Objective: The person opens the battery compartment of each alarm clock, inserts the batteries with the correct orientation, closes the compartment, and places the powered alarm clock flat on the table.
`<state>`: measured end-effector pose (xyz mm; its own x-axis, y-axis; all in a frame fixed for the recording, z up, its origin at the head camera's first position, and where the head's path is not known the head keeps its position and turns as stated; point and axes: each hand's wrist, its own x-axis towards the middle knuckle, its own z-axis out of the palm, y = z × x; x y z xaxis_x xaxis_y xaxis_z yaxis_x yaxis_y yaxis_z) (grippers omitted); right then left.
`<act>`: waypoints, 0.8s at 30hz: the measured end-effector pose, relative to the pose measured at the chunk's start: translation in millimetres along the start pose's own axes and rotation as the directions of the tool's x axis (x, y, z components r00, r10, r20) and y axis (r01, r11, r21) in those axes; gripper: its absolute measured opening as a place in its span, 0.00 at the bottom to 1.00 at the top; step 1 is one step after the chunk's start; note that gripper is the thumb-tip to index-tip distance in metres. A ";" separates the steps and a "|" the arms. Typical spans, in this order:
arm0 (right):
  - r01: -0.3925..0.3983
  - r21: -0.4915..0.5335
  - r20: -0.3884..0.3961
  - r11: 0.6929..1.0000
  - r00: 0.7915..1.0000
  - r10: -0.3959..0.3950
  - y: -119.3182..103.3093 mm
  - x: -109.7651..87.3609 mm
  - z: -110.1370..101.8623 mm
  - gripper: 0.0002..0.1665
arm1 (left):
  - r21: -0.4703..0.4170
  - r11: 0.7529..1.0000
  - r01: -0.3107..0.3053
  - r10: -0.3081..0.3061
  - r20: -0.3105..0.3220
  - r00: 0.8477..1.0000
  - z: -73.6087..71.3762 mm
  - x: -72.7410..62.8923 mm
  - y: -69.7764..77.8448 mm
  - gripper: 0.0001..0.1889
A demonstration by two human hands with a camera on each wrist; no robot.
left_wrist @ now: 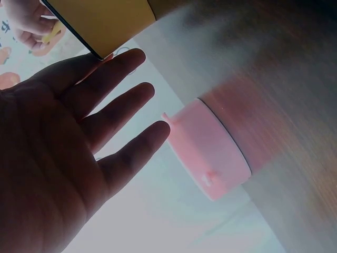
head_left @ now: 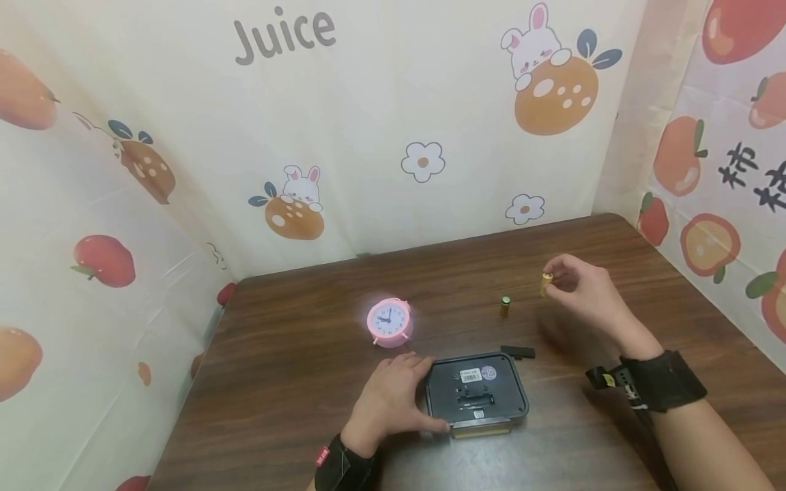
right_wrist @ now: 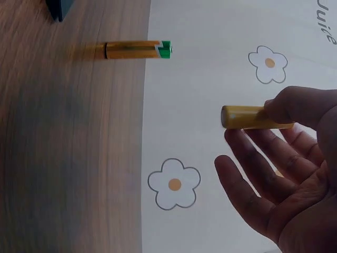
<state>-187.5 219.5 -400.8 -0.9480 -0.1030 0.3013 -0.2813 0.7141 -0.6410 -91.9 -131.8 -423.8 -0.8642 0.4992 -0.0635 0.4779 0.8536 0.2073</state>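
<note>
My right hand pinches a gold battery between thumb and fingers, held above the table to the right. A second battery, gold with a green end, stands upright on the table. In front of me lies a black rectangular device, back side up, with a battery slot in its middle. My left hand is at its left side, fingers extended along the edge and thumb at the front corner. Behind the device lies a small black battery cover.
A pink round alarm clock stands beyond my left hand, close to its fingertips. The brown wooden table is bordered at the back and sides by a fruit-printed curtain.
</note>
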 end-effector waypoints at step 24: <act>0.206 0.093 0.003 0.974 0.978 -0.207 -22.4 -7.7 21.2 0.15 | 0.009 1.000 0.004 -0.004 0.001 1.000 -0.5 -1.4 0.0 0.53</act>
<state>-177.0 189.6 -403.7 -0.8695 -0.2509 0.4255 -0.4834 0.6097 -0.6282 -90.8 -132.5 -423.3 -0.8658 0.4962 -0.0653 0.4761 0.8568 0.1981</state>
